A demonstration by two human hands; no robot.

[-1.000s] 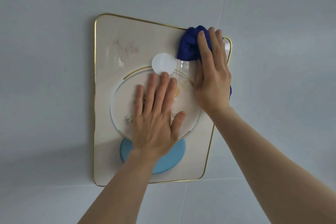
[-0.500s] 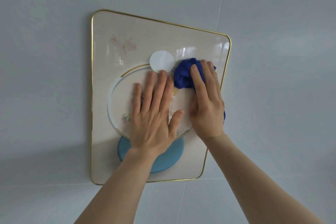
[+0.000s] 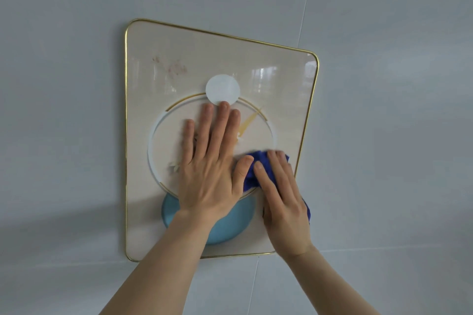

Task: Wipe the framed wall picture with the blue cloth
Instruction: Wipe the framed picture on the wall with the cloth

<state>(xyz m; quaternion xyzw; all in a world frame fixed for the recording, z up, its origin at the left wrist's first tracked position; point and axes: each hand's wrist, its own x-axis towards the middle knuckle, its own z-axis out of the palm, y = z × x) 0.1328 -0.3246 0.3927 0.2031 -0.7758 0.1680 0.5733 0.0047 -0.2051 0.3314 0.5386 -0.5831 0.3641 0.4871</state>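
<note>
Right hand (image 3: 282,197) with blue cloth (image 3: 256,169) has swept from upper right corner of framed wall picture (image 3: 194,56) down to lower right, beside gold frame edge. Judgement: right strip wiped; smudges upper left remain. Right hand lies flat, fingers together, pressing bunched cloth to glass. Left hand (image 3: 211,161) spread, palm flat at centre, steadying picture; thumb touches cloth.

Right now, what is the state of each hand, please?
Left hand: open, flat against the gold-framed wall picture, holding nothing.
Right hand: pressing the crumpled dark blue cloth on the picture.
</note>
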